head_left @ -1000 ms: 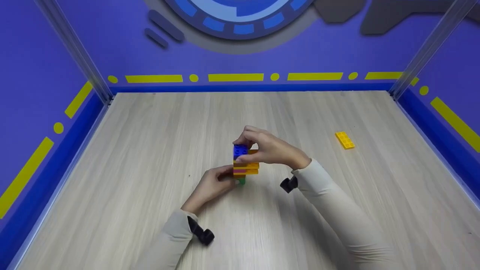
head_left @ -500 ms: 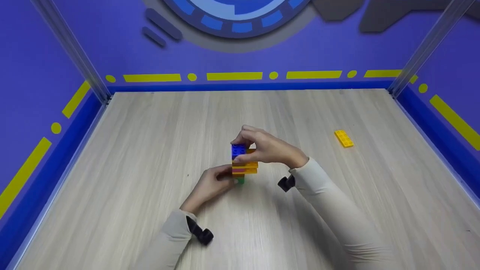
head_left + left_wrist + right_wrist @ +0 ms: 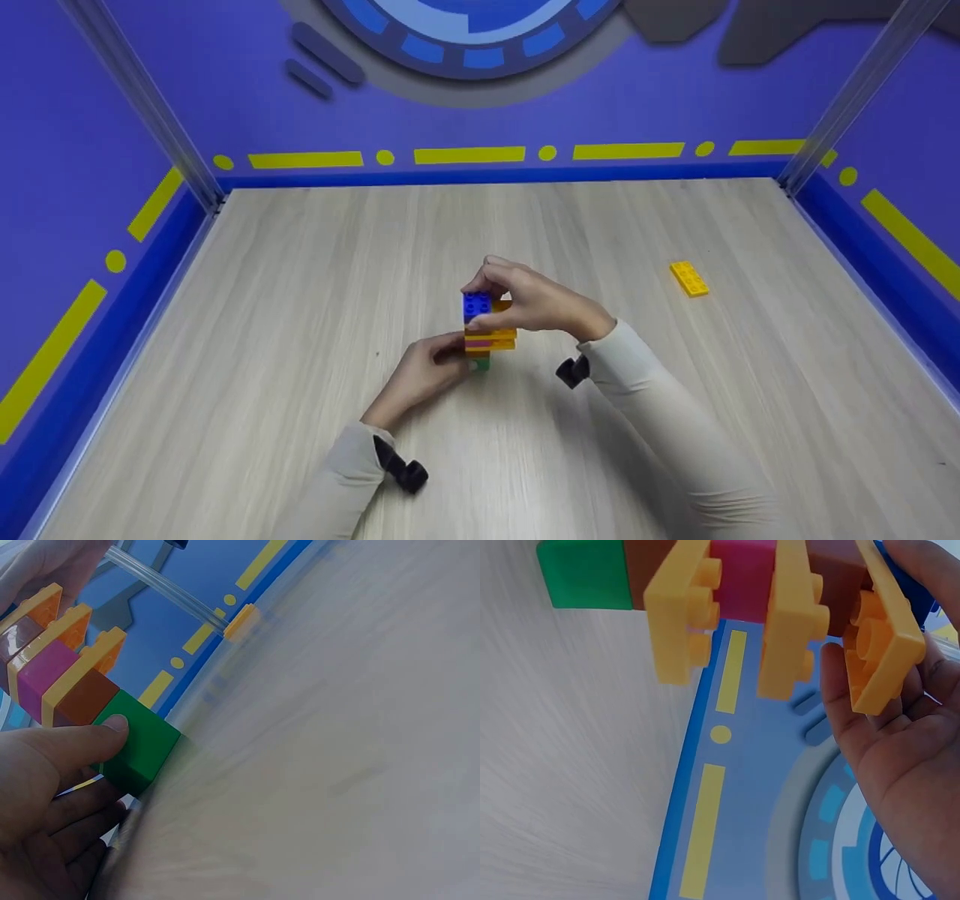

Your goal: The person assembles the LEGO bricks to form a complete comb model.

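Observation:
A tower of building bricks stands upright on the table, between both hands. At its foot is a green brick [image 3: 142, 742], pinched by my left hand [image 3: 418, 377] with the thumb on its side. Above it come an orange-brown brick [image 3: 88, 699], a magenta brick [image 3: 46, 679] and a darker brown brick [image 3: 838, 581], with thin yellow plates [image 3: 784, 630] between them jutting out to the right. A third yellow plate [image 3: 889, 637] lies under the blue brick [image 3: 477, 304] on top. My right hand [image 3: 544, 298] grips the blue brick between thumb and fingers, partly hiding the upper layers.
A loose yellow plate [image 3: 688, 279] lies studs up on the wood-grain table [image 3: 300, 300], to the right of the tower. Blue printed panels [image 3: 472, 124] wall the table at the back and both sides, with metal posts at the rear corners.

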